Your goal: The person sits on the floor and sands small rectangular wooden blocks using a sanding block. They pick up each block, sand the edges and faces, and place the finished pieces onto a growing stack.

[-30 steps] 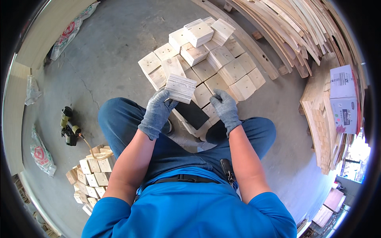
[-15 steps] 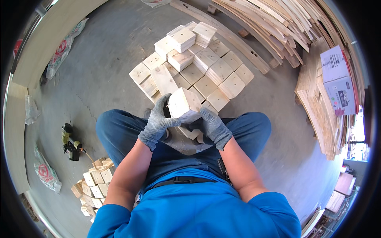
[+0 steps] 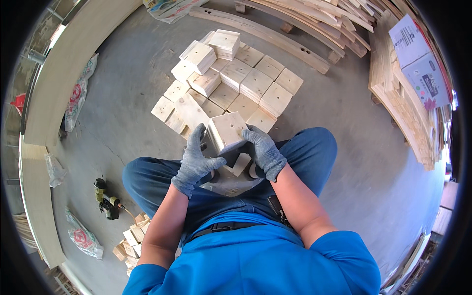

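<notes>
Between my two gloved hands is a pale wooden block (image 3: 230, 129) with a small hole in its top face, tilted in front of the block pile. My right hand (image 3: 266, 151), in a grey knit glove, grips the block's right side, its fingertips at the top edge. My left hand (image 3: 195, 160), gloved alike, is beside the block's left side with fingers and thumb spread and a small gap at the fingertips. Just beyond lies the pile of similar wooden blocks (image 3: 243, 105), several stacked higher at its far end. A flat board piece (image 3: 191, 110) lies at its near left.
A nail gun (image 3: 105, 199) with a hose lies on the floor at left, near more small wood blocks (image 3: 132, 241) and a plastic bag (image 3: 84, 236). Long boards (image 3: 265, 34) lie at the far side. A carton (image 3: 420, 61) sits on stacked wood at right.
The view has turned, shifting the surroundings. The block has tipped so its holed face shows more. My left fingers have come away from its side, while my right hand keeps hold.
</notes>
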The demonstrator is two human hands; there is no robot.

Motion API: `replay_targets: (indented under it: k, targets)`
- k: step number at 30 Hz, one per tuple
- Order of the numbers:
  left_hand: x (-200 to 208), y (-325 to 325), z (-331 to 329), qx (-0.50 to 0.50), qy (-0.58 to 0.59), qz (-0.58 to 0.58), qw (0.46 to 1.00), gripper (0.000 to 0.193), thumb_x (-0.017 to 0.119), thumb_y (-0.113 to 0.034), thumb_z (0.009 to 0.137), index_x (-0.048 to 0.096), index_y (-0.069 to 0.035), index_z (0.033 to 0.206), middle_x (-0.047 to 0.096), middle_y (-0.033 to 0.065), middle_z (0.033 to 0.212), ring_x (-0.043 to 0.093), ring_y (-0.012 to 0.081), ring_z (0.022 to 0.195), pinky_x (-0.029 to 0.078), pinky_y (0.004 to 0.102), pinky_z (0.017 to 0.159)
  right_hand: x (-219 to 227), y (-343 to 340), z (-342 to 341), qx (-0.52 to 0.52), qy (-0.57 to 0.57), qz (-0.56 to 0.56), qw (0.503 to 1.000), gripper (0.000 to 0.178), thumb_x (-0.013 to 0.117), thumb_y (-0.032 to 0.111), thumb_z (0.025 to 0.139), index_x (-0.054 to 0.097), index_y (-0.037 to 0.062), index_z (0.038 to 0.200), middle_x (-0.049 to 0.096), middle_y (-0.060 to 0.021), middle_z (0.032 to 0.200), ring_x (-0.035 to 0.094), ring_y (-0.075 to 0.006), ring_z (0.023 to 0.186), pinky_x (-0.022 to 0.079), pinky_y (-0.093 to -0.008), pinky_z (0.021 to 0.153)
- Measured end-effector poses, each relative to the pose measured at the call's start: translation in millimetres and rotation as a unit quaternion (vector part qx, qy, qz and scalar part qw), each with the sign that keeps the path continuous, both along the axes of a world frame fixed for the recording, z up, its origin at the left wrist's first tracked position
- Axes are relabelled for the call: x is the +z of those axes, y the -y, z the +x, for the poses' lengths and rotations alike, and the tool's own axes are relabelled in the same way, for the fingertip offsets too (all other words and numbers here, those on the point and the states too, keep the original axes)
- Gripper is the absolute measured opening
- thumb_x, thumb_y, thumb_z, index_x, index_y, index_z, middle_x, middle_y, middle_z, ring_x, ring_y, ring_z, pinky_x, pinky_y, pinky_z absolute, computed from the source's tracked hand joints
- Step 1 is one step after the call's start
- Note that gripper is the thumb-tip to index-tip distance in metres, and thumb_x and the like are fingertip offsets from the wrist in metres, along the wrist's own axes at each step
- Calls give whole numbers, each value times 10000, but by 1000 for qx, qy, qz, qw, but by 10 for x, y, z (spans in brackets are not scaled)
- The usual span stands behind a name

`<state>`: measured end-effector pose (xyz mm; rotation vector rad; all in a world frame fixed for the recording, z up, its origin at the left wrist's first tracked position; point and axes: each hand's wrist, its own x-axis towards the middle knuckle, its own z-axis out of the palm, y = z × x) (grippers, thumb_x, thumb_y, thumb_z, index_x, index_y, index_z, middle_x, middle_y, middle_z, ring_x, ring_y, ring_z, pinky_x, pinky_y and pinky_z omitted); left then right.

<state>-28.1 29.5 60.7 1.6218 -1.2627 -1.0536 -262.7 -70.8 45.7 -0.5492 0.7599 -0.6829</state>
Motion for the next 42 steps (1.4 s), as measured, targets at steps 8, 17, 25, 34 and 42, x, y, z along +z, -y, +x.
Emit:
replay_targets:
  k: [8,17,25,34,42]
  targets:
    - [326,385,-325,-32,221,31,974,1261,1018,-262,634,318,-41,1660,547,207,1503,607,334,1331,560,457,1093,128,216,-229,42,-157,-136,977,577,766,291,1022,603,-18,1482,720,-109,1302,679,-144,1093,558,-288,931]
    - [305,630,-549,-20,164,12,986,1031,991,-243,701,437,-19,1541,690,181,1319,723,303,1157,600,425,1012,14,288,-302,-32,-175,-145,973,498,727,279,1057,645,-24,1443,743,-84,1250,696,-155,1096,583,-303,932]
    - [-165,1151,-304,132,169,26,976,833,990,-215,721,560,52,1383,729,214,1273,735,328,1150,584,404,1012,-24,375,-380,-155,-143,-46,976,449,709,231,1074,640,10,1459,748,-82,1261,720,-157,1071,600,-314,914]
    - [-462,1576,-296,181,168,20,969,776,981,-214,719,598,49,1341,744,223,1249,734,344,1129,573,412,1007,-50,350,-357,-121,-113,-17,986,468,740,173,1047,624,-48,1443,745,-119,1264,715,-158,1069,576,-283,931]
    - [-670,1734,-282,202,197,10,959,848,960,-233,730,561,62,1418,724,239,1304,714,355,1186,564,415,1030,-169,403,-256,-105,-102,-65,987,418,744,89,1032,628,-61,1405,746,-155,1249,720,-180,1118,575,-293,1010]
